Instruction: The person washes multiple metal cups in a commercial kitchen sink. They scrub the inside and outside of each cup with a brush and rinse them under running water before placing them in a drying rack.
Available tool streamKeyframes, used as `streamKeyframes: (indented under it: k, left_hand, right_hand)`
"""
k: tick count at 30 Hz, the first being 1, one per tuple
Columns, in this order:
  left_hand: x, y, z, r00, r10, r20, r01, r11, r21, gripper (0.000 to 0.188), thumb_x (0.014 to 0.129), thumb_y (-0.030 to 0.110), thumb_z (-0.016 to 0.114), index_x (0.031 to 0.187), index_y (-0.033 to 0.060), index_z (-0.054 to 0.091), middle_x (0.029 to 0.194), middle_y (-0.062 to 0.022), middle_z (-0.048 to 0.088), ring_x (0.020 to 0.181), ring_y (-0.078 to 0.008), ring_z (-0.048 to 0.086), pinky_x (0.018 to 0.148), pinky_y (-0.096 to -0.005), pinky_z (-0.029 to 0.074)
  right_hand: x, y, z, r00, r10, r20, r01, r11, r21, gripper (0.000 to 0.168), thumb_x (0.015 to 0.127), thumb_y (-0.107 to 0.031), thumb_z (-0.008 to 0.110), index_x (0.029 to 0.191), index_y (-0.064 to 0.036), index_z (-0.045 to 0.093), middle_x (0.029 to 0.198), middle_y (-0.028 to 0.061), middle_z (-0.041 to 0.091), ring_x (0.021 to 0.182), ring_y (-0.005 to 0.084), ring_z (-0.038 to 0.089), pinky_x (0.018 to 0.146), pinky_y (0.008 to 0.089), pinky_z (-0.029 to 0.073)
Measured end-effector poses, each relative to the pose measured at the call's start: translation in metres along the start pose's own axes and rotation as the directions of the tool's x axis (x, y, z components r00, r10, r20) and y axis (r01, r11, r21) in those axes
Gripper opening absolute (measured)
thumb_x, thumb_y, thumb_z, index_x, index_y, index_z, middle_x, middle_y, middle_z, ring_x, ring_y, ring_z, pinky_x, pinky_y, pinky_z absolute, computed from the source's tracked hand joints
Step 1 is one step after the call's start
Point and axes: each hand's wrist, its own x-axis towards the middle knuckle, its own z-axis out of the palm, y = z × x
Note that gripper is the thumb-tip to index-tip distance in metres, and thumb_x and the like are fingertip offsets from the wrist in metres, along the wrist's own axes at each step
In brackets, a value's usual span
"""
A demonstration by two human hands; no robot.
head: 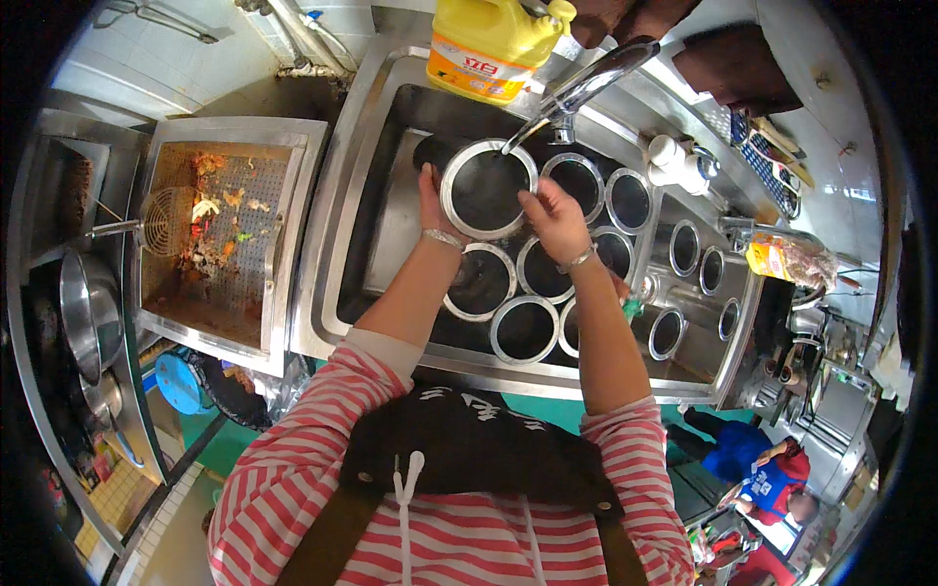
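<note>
Over the large steel sink basin (399, 238), a black round bowl with a silvery metal rim (489, 189) is held between my two hands. My left hand (437, 212) supports its left side, the fingers partly hidden behind the bowl. At the right of the rim, the thumb and fingers of my right hand (551, 217) grip the edge. The tip of the chrome faucet (586, 88) reaches the bowl's upper rim; no stream of water is plainly visible. Several like bowls, such as one black bowl (525, 329), sit in the basin below and to the right.
A yellow detergent jug (487, 47) stands at the sink's back edge. Left is a steel strainer box (253, 183) with food scraps and a wire skimmer (165, 222). More rimmed bowls (667, 333) occupy the right basin. A person in a blue apron (766, 472) is at lower right.
</note>
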Motion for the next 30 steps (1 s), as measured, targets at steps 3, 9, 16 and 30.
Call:
streamKeyframes:
  k: [3,9,16,30]
  left_hand:
    - [-0.008,0.008,0.002,0.999,-0.029,-0.019,0.028,0.998,-0.055,0.059,0.084,0.058,0.039,0.116,0.0095,0.053,0.119,-0.0142,0.055,0.108,-0.0333,0.053,0.095,-0.0468,0.040]
    - [-0.001,0.018,-0.008,0.982,0.094,-0.161,-0.093,0.996,0.009,0.061,0.085,0.058,0.030,0.124,0.0141,0.048,0.128,-0.0117,0.047,0.116,-0.0336,0.046,0.097,-0.0510,0.037]
    - [0.009,0.014,0.007,0.967,-0.028,-0.252,0.018,0.999,-0.044,0.056,0.086,0.050,0.026,0.124,0.0152,0.048,0.128,-0.0107,0.047,0.118,-0.0328,0.044,0.098,-0.0544,0.033]
    - [-0.067,-0.003,0.051,0.966,-0.087,-0.242,0.126,0.981,0.148,0.071,0.086,0.065,0.023,0.125,0.0096,0.046,0.126,-0.0128,0.048,0.116,-0.0340,0.045,0.097,-0.0542,0.034]
  right_hand:
    - [-0.010,0.008,0.004,0.993,-0.089,-0.078,0.082,0.992,-0.093,0.009,0.087,-0.010,0.055,0.083,-0.003,0.058,0.069,-0.0045,0.052,0.064,0.0039,0.047,0.057,0.0203,0.038]
    - [-0.015,0.010,0.012,0.864,-0.473,-0.174,0.344,0.805,-0.484,0.009,0.077,-0.008,0.063,0.084,-0.003,0.060,0.083,0.0094,0.057,0.068,0.0212,0.056,0.061,0.0282,0.045]
    - [-0.037,0.006,0.025,0.981,-0.007,-0.193,0.046,0.979,0.198,0.059,0.067,-0.012,0.072,0.120,-0.001,0.047,0.123,0.0187,0.044,0.110,0.0318,0.050,0.090,0.0422,0.042]
    - [-0.036,-0.031,0.031,0.739,-0.616,-0.274,0.543,0.784,-0.300,0.023,0.054,-0.007,0.075,0.063,-0.001,0.056,0.127,0.0184,0.047,0.109,0.0361,0.050,0.088,0.0391,0.042]
